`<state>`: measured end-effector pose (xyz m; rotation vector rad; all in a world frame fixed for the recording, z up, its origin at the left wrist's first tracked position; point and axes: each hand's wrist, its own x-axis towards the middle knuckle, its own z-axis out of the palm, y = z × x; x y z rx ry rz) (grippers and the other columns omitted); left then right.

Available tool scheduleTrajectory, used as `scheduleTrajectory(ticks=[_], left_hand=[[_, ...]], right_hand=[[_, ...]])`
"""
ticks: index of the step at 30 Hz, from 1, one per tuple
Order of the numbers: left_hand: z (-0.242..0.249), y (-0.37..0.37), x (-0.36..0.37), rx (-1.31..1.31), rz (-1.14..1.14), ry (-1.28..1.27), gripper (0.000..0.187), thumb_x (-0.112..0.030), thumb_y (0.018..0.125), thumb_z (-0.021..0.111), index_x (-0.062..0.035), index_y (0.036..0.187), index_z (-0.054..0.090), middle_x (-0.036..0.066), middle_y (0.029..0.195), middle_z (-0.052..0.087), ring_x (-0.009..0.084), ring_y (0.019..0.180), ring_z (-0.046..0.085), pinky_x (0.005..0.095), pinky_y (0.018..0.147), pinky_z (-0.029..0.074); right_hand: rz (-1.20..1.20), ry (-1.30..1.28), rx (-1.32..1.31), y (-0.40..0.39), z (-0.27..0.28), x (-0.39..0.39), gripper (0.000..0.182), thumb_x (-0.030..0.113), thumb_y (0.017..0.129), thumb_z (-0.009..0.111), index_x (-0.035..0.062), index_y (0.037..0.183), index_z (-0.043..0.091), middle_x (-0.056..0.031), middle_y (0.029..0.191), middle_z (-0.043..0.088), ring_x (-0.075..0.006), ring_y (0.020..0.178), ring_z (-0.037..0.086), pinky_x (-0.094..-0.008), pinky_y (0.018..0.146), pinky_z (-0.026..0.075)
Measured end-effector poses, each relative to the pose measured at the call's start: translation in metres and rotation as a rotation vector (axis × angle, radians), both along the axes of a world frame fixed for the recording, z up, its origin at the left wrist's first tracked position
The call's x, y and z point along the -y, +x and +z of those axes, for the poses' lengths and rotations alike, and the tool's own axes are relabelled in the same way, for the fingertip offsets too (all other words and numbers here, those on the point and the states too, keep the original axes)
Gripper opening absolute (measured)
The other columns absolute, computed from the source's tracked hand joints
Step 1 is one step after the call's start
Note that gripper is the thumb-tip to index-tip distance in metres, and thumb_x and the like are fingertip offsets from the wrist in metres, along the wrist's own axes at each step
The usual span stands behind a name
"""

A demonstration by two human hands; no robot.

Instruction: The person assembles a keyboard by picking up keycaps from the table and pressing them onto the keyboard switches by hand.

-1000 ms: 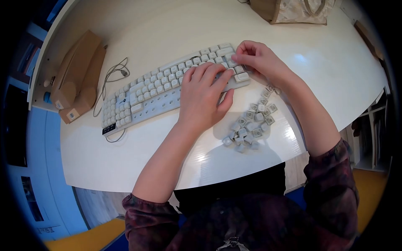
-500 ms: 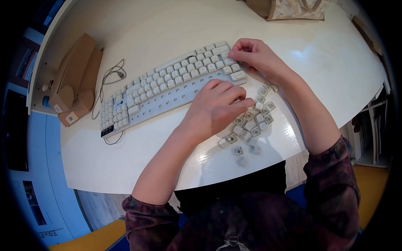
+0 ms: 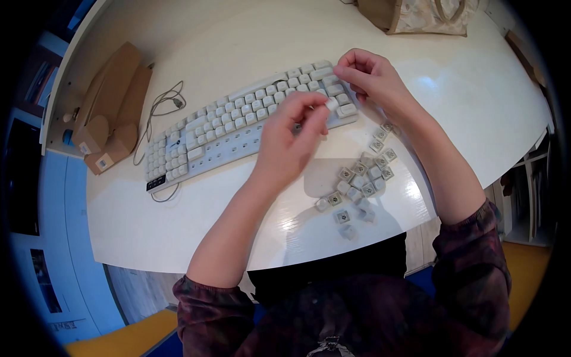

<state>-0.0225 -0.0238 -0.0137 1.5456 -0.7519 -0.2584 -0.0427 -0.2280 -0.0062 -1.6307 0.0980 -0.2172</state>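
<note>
A white keyboard (image 3: 229, 144) lies slanted across the table, most of its keycaps on and one row near its front edge bare. My left hand (image 3: 288, 132) is over the keyboard's right half, thumb and forefinger closed on a small white keycap (image 3: 331, 105). By the keyboard's upper right corner, my right hand (image 3: 375, 83) has its fingers curled in a pinch; whatever may be between them is hidden. Loose keycaps (image 3: 369, 189) are scattered between my forearms, some upside down with their stems showing.
A brown cardboard box (image 3: 113, 107) stands at the left, with a grey cable (image 3: 157, 107) beside it. At the back right sits a beige bag (image 3: 410, 18). The white table (image 3: 196, 238) has its curved front edge close to my body.
My left hand has lifted from the loose keycaps and moved up over the keyboard, bringing a keycap. My right hand has shifted slightly up and right, still pinched.
</note>
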Motion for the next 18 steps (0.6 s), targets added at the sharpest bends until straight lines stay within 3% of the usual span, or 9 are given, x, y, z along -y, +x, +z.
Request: scheduleTrajectory(ticks=[1,4,8,14,18], left_hand=[[0.001,0.003,-0.002,-0.174,0.013,-0.085,0.022,-0.016,0.099,0.061,-0.0002,0.113,0.062,0.004,0.094,0.064,0.0092,0.078,0.059,0.0211,0.069,0.044],[0.012,0.006,-0.006,-0.263,0.054,-0.084,0.028,-0.023,0.104,0.053,-0.0008,0.121,0.060,0.004,0.093,0.064,0.0104,0.081,0.059,0.0247,0.074,0.046],[0.008,0.013,-0.008,-0.341,0.016,-0.160,0.028,-0.023,0.104,0.053,-0.0031,0.122,0.059,0.003,0.095,0.064,0.0103,0.080,0.058,0.0251,0.073,0.046],[0.006,0.016,-0.010,-0.344,-0.049,-0.172,0.026,-0.025,0.104,0.052,-0.0043,0.118,0.061,0.003,0.095,0.064,0.0098,0.081,0.058,0.0245,0.075,0.045],[0.006,0.014,-0.008,-0.303,-0.058,-0.147,0.023,-0.022,0.105,0.051,-0.0030,0.113,0.061,0.000,0.086,0.063,0.0074,0.078,0.056,0.0222,0.071,0.043]], right_hand=[[0.016,-0.009,0.032,-0.001,0.002,-0.002,0.013,0.019,0.091,0.069,0.0064,0.093,0.065,0.0059,0.074,0.055,-0.0019,0.060,0.045,-0.0193,0.053,0.036],[0.069,-0.041,0.106,-0.006,0.008,-0.007,0.015,0.015,0.089,0.070,0.0047,0.100,0.068,0.0047,0.078,0.058,-0.0021,0.061,0.046,-0.0193,0.054,0.038],[0.140,-0.134,0.231,-0.011,0.007,-0.017,0.022,0.010,0.086,0.072,0.0060,0.108,0.070,0.0055,0.082,0.059,-0.0012,0.063,0.046,-0.0187,0.056,0.038],[0.120,-0.240,0.370,-0.017,0.010,-0.026,0.030,0.005,0.081,0.076,0.0093,0.111,0.072,0.0042,0.085,0.060,-0.0026,0.064,0.048,-0.0189,0.058,0.040],[0.121,-0.297,0.432,-0.016,0.007,-0.026,0.028,0.004,0.081,0.075,0.0085,0.108,0.073,0.0015,0.085,0.062,-0.0045,0.064,0.051,-0.0197,0.058,0.042]])
